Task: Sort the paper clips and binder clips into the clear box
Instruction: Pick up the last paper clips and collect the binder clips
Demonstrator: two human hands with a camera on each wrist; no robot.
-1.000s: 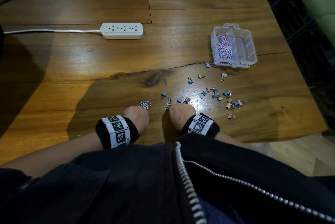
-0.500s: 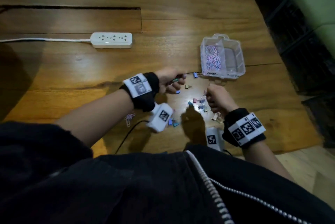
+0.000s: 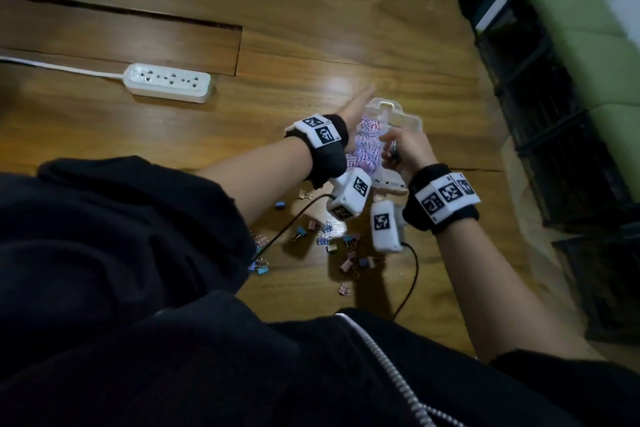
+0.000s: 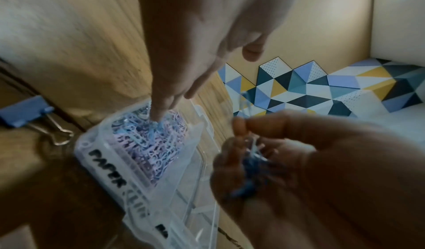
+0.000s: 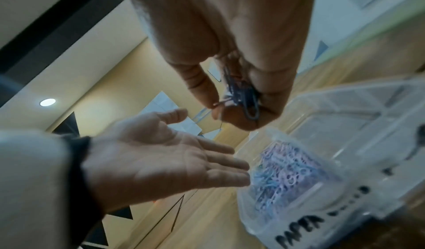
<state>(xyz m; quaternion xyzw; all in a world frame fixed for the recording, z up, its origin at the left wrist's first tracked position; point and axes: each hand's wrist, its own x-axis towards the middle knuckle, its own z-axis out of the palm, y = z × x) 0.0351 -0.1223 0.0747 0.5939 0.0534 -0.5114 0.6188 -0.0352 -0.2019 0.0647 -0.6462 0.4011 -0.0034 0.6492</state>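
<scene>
Both hands now over clear box (image 3: 412, 122) of paper clips (image 4: 147, 140), left hand (image 5: 165, 160) flat, right hand (image 5: 239, 96) clutching seemingly blue clips (image 5: 243, 95)

my head camera looks steeply down from above at the wooden table (image 3: 311, 28). each wrist camera sits close behind its own hand, facing along the fingers. both wrist views share the clear box (image 4: 128, 162) (image 5: 345, 171) and show the opposite hand; the head view covers all.

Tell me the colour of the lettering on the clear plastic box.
Black lettering on the clear plastic box, clearest in left wrist view.
</scene>
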